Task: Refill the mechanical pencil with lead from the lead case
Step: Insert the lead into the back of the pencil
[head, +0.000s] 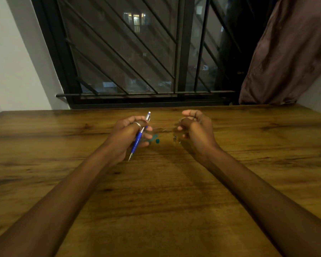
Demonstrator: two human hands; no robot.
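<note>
Left hand [127,135] grips a blue, silver-topped mechanical pencil [140,135]; right hand [194,127] pinches a thin lead [165,129].

Open wooden table [156,201] between the two forearms, bare right up to the near edge. Bare board too on the far left and far right, outside both arms. Blocked in the middle: left hand [127,136] wrapped around the blue mechanical pencil [139,136], tip slanting down toward the near side. Just right of it, a green lead case [154,139] and its small green cap [157,140] lying on the wood. Beside those, a small metal piece [174,139], close under the curled right hand [195,127]. Narrow gap only between the hands. Behind them a clear strip of table, then the barred window [137,52] and a curtain [285,52] at the far right.
</note>
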